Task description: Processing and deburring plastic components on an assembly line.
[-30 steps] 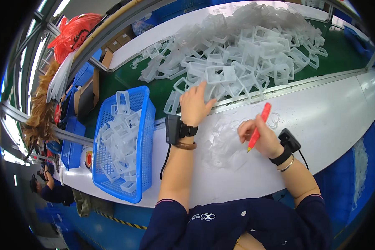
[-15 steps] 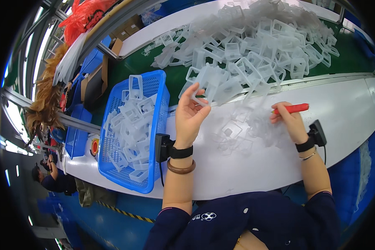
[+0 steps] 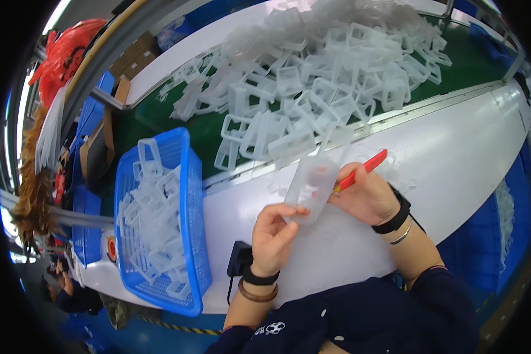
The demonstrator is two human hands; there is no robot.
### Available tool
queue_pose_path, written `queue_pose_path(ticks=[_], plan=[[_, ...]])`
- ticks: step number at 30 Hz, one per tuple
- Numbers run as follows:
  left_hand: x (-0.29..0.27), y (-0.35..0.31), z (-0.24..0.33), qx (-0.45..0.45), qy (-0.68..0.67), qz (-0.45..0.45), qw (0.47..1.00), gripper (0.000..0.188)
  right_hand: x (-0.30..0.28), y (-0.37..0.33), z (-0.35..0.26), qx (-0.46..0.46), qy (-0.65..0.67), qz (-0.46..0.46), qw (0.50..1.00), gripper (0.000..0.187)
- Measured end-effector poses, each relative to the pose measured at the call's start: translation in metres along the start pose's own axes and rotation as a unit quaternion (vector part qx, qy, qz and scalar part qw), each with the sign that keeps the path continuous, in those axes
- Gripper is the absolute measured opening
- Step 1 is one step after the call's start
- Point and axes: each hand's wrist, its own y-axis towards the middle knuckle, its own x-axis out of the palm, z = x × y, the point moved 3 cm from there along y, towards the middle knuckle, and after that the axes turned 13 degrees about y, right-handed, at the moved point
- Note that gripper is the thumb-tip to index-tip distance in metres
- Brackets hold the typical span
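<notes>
White, translucent plastic is forming the held frame (image 3: 314, 187), which is hanging over the tabletop (image 3: 448, 153) to the right of the blue basket (image 3: 196, 253). The left hand (image 3: 272, 236) is on the basket side; its grip is pinching the near end of the frame between thumb and fingers, apparently steadying the piece while leaving its far end uncovered. The right hand (image 3: 364, 199) is positioned farther from the basket; its grip is holding a red tool (image 3: 373, 161) between thumb and fingers. The yellow tip (image 3: 337, 189) is pointing down and basketward, just beside the frame's right edge, and this angle is probably keeping the handle clear of the plastic. Fingertips are showing faintly through the frame; whether they are pressing on it cannot be told.

The basket is standing on the tabletop, seemingly within reach of the left hand. Its perforated walls are containing loose frames (image 3: 153, 218), lying at mixed angles; one is standing near the far rim. Beyond and right of the basket, a larger pile of frames (image 3: 336, 88) is lying on a green surface (image 3: 144, 127). Left of the basket, a smaller blue bin (image 3: 87, 227) is standing; its contents are not showing clearly.
</notes>
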Motion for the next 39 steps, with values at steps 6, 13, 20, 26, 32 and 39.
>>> queue_pose_path(ticks=[6,13,20,26,32,39], plan=[[-0.002,-0.001,0.002,-0.061,0.074,0.062,0.994,0.054,0.004,-0.006,-0.001,0.109,-0.32,-0.012,0.941,0.025],[-0.01,-0.016,0.003,-0.07,0.091,0.091,0.989,0.035,0.003,-0.012,0.018,0.057,-0.356,-0.012,0.933,0.024],[-0.01,-0.008,-0.001,-0.131,0.03,0.129,0.982,0.037,0.021,-0.018,0.004,-0.069,-0.539,0.011,0.839,0.021],[-0.005,-0.006,0.006,-0.104,0.01,0.082,0.991,0.046,0.027,-0.011,0.016,-0.135,-0.577,-0.05,0.804,0.016],[-0.002,-0.008,0.007,-0.094,0.02,0.048,0.994,0.045,0.024,-0.01,0.017,-0.137,-0.604,-0.075,0.781,0.014],[-0.001,-0.011,0.008,-0.071,0.032,0.037,0.996,0.045,0.024,-0.012,0.02,-0.139,-0.604,-0.052,0.783,0.016]])
